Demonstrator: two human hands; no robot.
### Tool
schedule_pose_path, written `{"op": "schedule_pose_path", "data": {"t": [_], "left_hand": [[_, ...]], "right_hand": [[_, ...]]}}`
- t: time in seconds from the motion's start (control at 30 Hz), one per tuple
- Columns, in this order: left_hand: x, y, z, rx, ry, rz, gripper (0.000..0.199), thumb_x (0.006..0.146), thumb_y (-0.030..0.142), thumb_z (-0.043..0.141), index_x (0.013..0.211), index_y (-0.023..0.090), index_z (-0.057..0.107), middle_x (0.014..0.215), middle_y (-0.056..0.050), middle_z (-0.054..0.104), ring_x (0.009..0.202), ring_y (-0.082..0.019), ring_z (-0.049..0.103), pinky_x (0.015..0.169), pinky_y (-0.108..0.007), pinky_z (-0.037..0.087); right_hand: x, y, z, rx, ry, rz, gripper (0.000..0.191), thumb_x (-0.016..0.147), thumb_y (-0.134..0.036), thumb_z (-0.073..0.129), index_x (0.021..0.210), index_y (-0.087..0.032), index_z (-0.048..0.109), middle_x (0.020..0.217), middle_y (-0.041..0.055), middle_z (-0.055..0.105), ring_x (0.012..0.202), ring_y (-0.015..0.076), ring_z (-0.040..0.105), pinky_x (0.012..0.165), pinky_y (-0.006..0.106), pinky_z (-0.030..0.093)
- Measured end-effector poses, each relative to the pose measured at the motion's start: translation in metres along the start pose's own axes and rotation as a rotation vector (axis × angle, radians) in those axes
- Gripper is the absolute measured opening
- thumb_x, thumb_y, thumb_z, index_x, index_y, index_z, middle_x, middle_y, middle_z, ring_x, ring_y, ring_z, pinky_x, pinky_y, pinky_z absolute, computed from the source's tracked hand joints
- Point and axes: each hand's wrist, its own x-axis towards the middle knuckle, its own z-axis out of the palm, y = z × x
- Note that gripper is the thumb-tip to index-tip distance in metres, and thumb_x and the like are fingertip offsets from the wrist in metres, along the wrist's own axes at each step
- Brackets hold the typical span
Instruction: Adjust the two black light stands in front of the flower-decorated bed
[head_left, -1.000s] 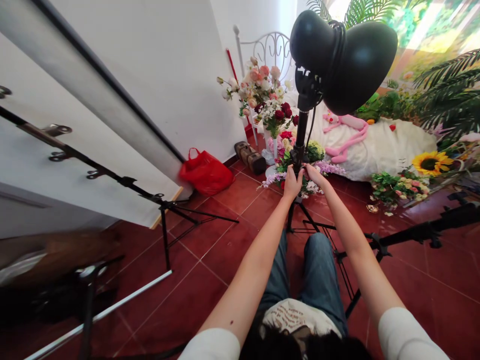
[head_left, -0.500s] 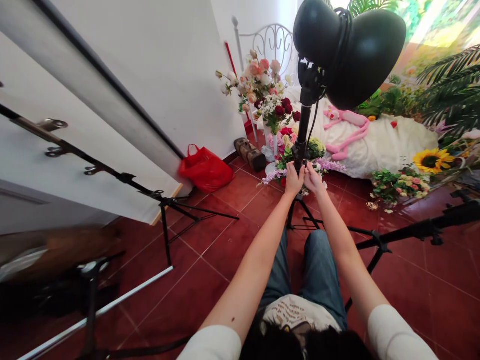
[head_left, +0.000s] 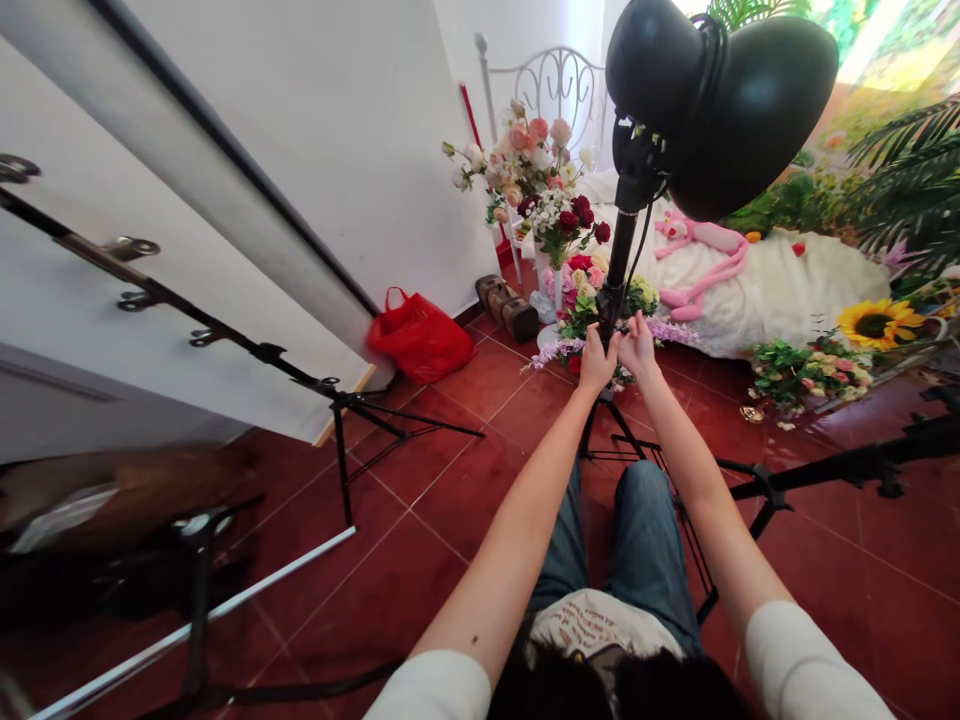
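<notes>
A black photo lamp (head_left: 750,115) with a wide round shade sits on top of a black light stand (head_left: 621,250) in front of me. My left hand (head_left: 598,365) is wrapped round the stand's pole, low beneath the lamp. Close on the pole's right side is my right hand (head_left: 637,350), its fingers bent at the stand's clamp knob. The knob is mostly hidden by the fingers. A dark cable hangs from the lamp along the pole. The stand's legs (head_left: 604,430) spread on the floor just beyond my knees.
Beyond the stand are flower bouquets (head_left: 555,200), a white-draped bed (head_left: 787,290) and a pink plush toy (head_left: 705,240). A red bag (head_left: 424,338) lies by the wall. Another tripod (head_left: 345,405) stands left; black stand legs (head_left: 772,485) reach in from the right.
The view has shifted slightly, so the scene sits a little farther right. My right hand has turned at the knob, with its fingers raised more. My left hand stays on the pole.
</notes>
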Motion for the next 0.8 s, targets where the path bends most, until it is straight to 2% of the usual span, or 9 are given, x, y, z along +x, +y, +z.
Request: {"op": "schedule_pose_path", "data": {"t": [0.07, 0.13, 0.23, 0.33, 0.4, 0.6, 0.8], "left_hand": [[0.0, -0.001, 0.001, 0.003, 0.006, 0.001, 0.051, 0.093, 0.065, 0.044, 0.117, 0.02, 0.044, 0.114, -0.016, 0.063, 0.109, -0.026, 0.065, 0.097, -0.042, 0.051], [0.0, -0.001, 0.001, 0.009, 0.017, 0.002, 0.052, 0.094, 0.065, 0.044, 0.118, 0.019, 0.044, 0.114, -0.017, 0.062, 0.11, -0.027, 0.065, 0.097, -0.042, 0.05], [-0.001, 0.0, 0.0, -0.002, 0.018, 0.009, 0.047, 0.095, 0.061, 0.046, 0.118, 0.02, 0.045, 0.116, -0.016, 0.063, 0.112, -0.026, 0.064, 0.099, -0.041, 0.049], [-0.002, 0.003, -0.003, -0.021, -0.001, 0.004, 0.044, 0.095, 0.056, 0.048, 0.119, 0.02, 0.046, 0.115, -0.015, 0.065, 0.11, -0.025, 0.065, 0.096, -0.041, 0.051], [-0.002, 0.005, -0.004, -0.037, -0.012, 0.0, 0.043, 0.096, 0.055, 0.048, 0.12, 0.02, 0.047, 0.114, -0.015, 0.066, 0.109, -0.025, 0.066, 0.094, -0.04, 0.052], [-0.003, 0.001, -0.005, -0.084, -0.047, -0.041, 0.043, 0.095, 0.055, 0.049, 0.121, 0.021, 0.048, 0.114, -0.014, 0.067, 0.105, -0.025, 0.067, 0.092, -0.04, 0.052], [-0.004, 0.0, -0.007, -0.09, -0.021, -0.024, 0.052, 0.098, 0.063, 0.033, 0.125, 0.021, 0.05, 0.117, -0.013, 0.067, 0.11, -0.023, 0.066, 0.096, -0.039, 0.051]], "right_hand": [[0.0, 0.004, -0.009, -0.034, 0.062, -0.06, 0.048, 0.09, -0.069, 0.035, 0.072, -0.025, 0.043, 0.088, 0.0085, 0.066, 0.106, 0.0228, 0.062, 0.088, 0.037, 0.054], [-0.006, 0.008, -0.016, -0.107, 0.089, -0.109, 0.042, 0.09, -0.064, 0.037, 0.08, -0.025, 0.05, 0.101, 0.0088, 0.067, 0.107, 0.0211, 0.062, 0.093, 0.038, 0.052], [-0.021, 0.009, -0.016, -0.212, 0.087, -0.207, 0.034, 0.083, -0.055, 0.058, 0.095, -0.024, 0.06, 0.118, 0.0083, 0.065, 0.118, 0.0216, 0.057, 0.107, 0.04, 0.044], [-0.033, 0.003, -0.003, -0.366, 0.068, -0.398, 0.036, 0.078, -0.05, 0.071, 0.103, -0.024, 0.067, 0.127, 0.0101, 0.063, 0.128, 0.0256, 0.05, 0.117, 0.042, 0.033], [-0.037, -0.002, 0.009, -0.461, 0.088, -0.469, 0.037, 0.08, -0.051, 0.07, 0.104, -0.022, 0.068, 0.123, 0.0123, 0.064, 0.124, 0.0276, 0.051, 0.116, 0.044, 0.032], [-0.031, -0.009, 0.032, -0.426, 0.253, -0.402, 0.037, 0.086, -0.055, 0.063, 0.099, -0.022, 0.069, 0.109, 0.0109, 0.062, 0.113, 0.0267, 0.052, 0.11, 0.043, 0.038], [-0.005, -0.031, 0.026, -0.32, 0.144, -0.505, 0.035, 0.09, -0.055, 0.059, 0.1, -0.022, 0.069, 0.107, 0.0069, 0.06, 0.116, 0.0252, 0.054, 0.111, 0.044, 0.04]]}}
